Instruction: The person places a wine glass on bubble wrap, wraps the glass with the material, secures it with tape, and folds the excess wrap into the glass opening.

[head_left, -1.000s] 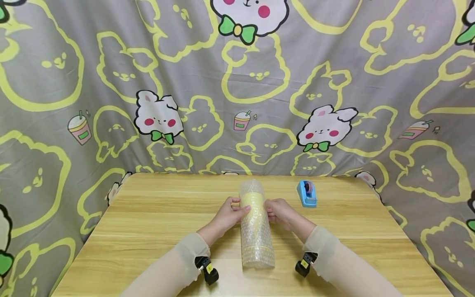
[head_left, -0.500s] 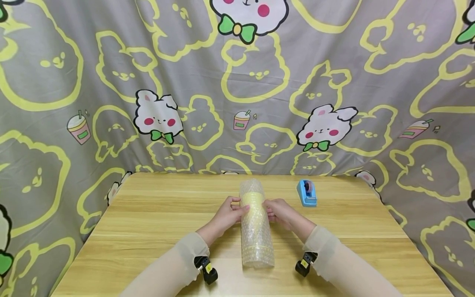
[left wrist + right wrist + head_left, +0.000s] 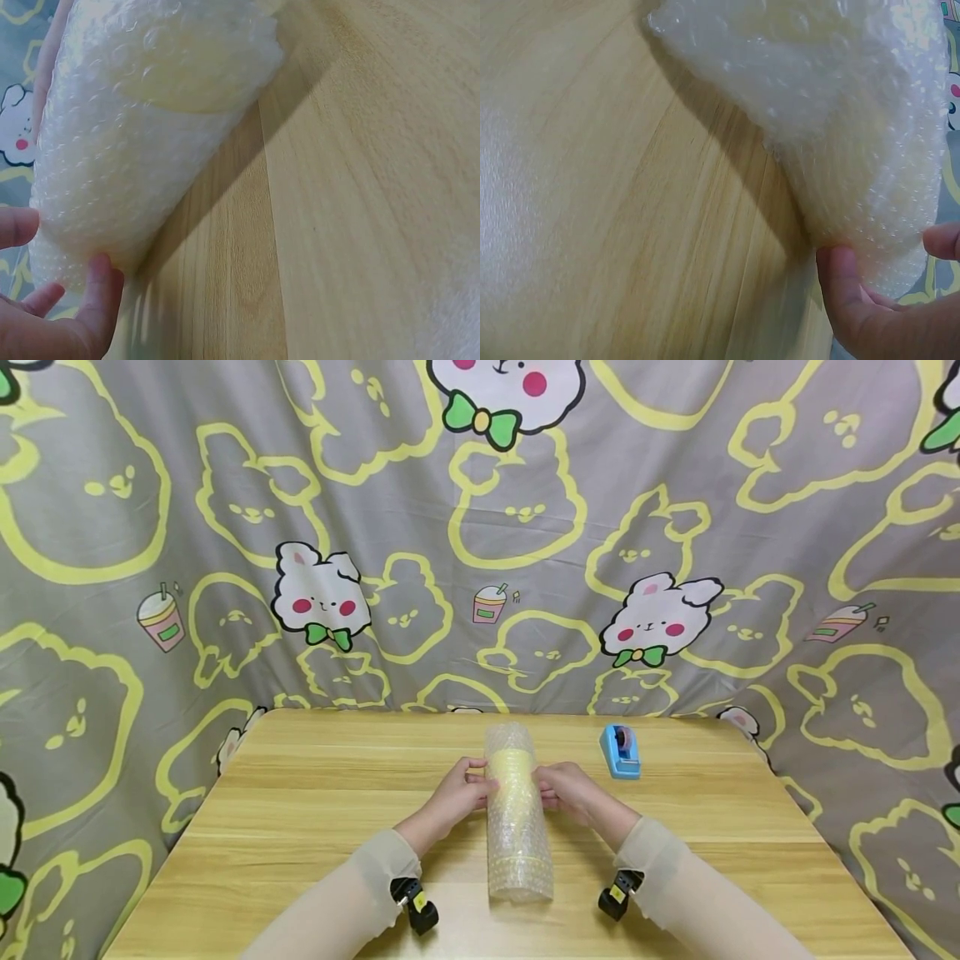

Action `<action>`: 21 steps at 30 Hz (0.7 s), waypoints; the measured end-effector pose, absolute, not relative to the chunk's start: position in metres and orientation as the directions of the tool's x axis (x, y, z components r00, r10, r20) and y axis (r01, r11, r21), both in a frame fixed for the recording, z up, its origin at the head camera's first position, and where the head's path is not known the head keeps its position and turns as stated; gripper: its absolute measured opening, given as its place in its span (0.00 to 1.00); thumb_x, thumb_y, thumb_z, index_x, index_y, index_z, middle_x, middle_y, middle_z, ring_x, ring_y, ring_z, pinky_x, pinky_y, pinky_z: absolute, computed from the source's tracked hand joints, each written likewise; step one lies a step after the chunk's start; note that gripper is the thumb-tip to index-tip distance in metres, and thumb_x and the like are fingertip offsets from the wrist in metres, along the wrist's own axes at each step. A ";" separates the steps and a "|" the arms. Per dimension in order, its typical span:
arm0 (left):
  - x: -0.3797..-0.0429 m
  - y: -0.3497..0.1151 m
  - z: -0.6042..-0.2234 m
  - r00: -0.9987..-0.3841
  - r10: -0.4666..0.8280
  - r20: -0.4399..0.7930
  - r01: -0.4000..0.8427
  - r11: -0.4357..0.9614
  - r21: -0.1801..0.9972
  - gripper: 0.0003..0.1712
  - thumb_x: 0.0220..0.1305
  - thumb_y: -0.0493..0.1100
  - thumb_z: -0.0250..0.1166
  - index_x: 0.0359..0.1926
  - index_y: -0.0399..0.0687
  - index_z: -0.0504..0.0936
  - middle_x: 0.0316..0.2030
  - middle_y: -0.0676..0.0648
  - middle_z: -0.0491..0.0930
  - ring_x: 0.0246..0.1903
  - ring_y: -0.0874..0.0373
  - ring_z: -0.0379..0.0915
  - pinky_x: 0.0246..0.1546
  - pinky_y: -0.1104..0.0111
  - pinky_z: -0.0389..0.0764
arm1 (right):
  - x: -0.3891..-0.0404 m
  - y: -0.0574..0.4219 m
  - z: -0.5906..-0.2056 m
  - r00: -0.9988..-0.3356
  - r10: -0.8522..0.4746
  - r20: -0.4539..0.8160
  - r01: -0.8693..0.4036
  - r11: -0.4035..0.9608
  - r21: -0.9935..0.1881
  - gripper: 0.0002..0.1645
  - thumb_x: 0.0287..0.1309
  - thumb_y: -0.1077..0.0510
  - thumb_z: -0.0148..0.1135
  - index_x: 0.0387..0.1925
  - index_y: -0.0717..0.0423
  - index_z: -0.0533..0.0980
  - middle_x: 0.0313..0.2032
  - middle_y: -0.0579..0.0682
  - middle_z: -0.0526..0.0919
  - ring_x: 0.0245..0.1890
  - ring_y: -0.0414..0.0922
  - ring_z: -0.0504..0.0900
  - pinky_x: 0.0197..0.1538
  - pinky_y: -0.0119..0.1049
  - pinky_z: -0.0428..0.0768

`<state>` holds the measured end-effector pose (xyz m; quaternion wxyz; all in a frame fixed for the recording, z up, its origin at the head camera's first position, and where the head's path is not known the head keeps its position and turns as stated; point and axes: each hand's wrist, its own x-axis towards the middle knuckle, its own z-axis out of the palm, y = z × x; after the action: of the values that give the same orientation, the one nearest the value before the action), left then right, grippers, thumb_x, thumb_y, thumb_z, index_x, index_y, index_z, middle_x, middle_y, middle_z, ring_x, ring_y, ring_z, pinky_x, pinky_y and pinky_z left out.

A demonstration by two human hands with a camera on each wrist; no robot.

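Note:
A long roll of bubble wrap (image 3: 517, 835) lies lengthwise on the wooden table (image 3: 315, 785), pointing away from me. Something yellowish shows through the clear layers, mostly in its far half. My left hand (image 3: 452, 797) holds the roll's left side, thumb on the upper surface. On the opposite side my right hand (image 3: 572, 789) grips it at about the same height. In the left wrist view, fingertips (image 3: 97, 274) touch the bubbled surface (image 3: 142, 150) low on the roll. The right wrist view has the thumb (image 3: 836, 270) pressed against the wrap's lower edge.
A blue tape dispenser (image 3: 621, 752) with a small tape roll stands at the back right of the table. Behind the table's far edge hangs a grey curtain (image 3: 420, 518) with yellow outlines and white rabbits. Each wrist carries a black camera (image 3: 416, 906).
My left thumb has drawn back slightly to the left on the roll. The near end of the wrap looks a touch narrower; otherwise hands and roll stay in place.

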<state>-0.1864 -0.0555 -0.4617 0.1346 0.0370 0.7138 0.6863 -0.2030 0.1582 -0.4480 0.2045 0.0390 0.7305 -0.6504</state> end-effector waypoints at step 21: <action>-0.191 -0.056 -0.464 -0.956 0.257 -0.142 -0.125 0.082 0.989 0.36 0.67 0.39 0.67 0.68 0.31 0.60 0.49 0.31 0.78 0.41 0.47 0.82 0.47 0.57 0.84 | -0.199 0.157 -0.443 -0.908 -0.208 -0.363 0.318 0.219 -0.922 0.17 0.61 0.62 0.49 0.44 0.75 0.74 0.34 0.54 0.80 0.34 0.42 0.79 0.44 0.35 0.83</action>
<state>-0.1906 -0.0556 -0.4645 0.1411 0.0456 0.7220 0.6758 -0.1995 0.1567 -0.4428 0.2110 0.0365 0.7516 -0.6239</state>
